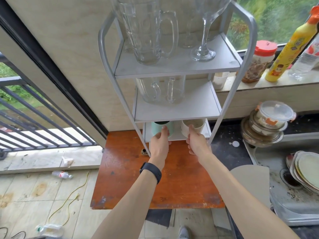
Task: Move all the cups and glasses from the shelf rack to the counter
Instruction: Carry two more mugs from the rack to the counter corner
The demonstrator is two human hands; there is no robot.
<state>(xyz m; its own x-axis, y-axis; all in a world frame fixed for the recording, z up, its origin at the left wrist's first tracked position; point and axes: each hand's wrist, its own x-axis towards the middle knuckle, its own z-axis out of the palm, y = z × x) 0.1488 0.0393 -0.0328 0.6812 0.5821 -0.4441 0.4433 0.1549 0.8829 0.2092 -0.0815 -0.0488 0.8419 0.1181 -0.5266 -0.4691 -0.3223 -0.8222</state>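
A white three-tier shelf rack (177, 69) stands on an orange wooden table (172, 183). Its top tier carries a big glass mug (146, 31) and a wine glass (205, 31). Two glass mugs (160, 90) occupy the middle tier. On the bottom tier a mint green cup (170, 128) is gripped by my left hand (159, 144). Beside it a cream cup (198, 125) is gripped by my right hand (196, 141). Both cups rest on the shelf.
A dark counter (229, 152) lies to the right, with stacked lidded containers (267, 123), a pile of plates (305, 171) and a sink. On the window sill stand a jar (259, 61), a yellow bottle (290, 44) and a small white cup (220, 80). Bottles litter the floor at left.
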